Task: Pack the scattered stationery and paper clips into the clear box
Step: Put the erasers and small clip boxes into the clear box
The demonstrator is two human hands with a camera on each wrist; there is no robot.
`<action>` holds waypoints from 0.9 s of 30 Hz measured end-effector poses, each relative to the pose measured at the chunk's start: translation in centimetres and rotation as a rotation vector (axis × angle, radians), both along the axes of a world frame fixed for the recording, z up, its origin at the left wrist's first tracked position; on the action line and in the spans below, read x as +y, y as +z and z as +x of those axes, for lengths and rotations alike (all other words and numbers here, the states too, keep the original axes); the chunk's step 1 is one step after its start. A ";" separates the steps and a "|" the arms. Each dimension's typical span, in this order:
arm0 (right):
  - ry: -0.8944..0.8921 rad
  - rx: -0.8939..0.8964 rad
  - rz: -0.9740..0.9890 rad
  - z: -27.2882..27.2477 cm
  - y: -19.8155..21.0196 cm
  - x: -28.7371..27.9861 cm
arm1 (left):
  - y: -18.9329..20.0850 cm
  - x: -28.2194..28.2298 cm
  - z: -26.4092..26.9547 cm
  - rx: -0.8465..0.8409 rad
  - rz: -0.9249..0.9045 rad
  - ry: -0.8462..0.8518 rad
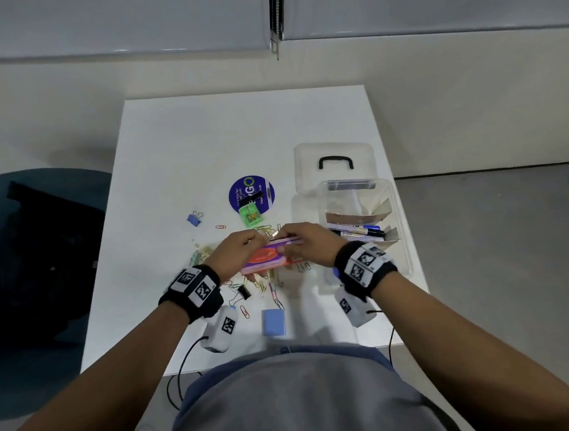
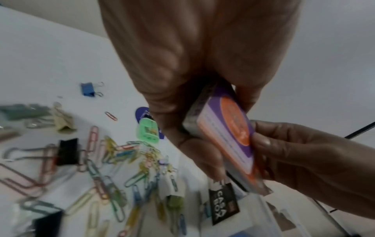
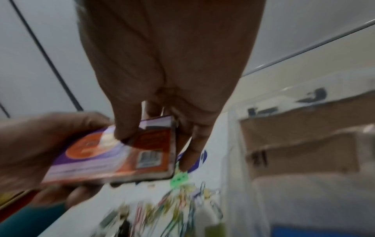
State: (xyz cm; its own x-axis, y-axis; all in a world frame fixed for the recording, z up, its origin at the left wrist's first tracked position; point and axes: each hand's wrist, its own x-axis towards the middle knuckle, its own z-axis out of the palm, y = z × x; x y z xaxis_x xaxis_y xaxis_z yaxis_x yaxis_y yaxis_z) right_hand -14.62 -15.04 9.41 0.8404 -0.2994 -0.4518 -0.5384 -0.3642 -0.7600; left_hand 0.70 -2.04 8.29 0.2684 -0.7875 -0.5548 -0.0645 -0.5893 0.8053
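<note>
A: What's in hand?

B: Both my left hand (image 1: 241, 248) and right hand (image 1: 304, 242) have fingers clamped on the purple-orange packet (image 1: 266, 256), lifted over the paper clips (image 1: 265, 284) at 6 o'clock.

A: And next?

B: I keep it level and swing toward 3 o'clock, into the clear box (image 1: 403, 239) on the surface (image 1: 201, 147).

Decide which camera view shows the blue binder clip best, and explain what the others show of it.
The left wrist view: the blue binder clip lies sharp and unblocked, wire handles visible. The head view shows it small, left of the round sticker. The right wrist view does not show it.
</note>
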 end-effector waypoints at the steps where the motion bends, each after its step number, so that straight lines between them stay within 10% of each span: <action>1: 0.013 0.013 -0.011 -0.6 0.5 -0.8 | 0.1 -0.6 -0.3 0.042 -0.012 0.006; 11: -0.139 0.228 -0.359 -9.3 4.5 -7.0 | -2.4 -8.4 -5.9 -0.019 0.050 -0.082; 27: -0.135 0.413 -0.603 -11.4 -2.0 -2.8 | -4.1 -10.9 -7.4 -0.031 0.068 -0.088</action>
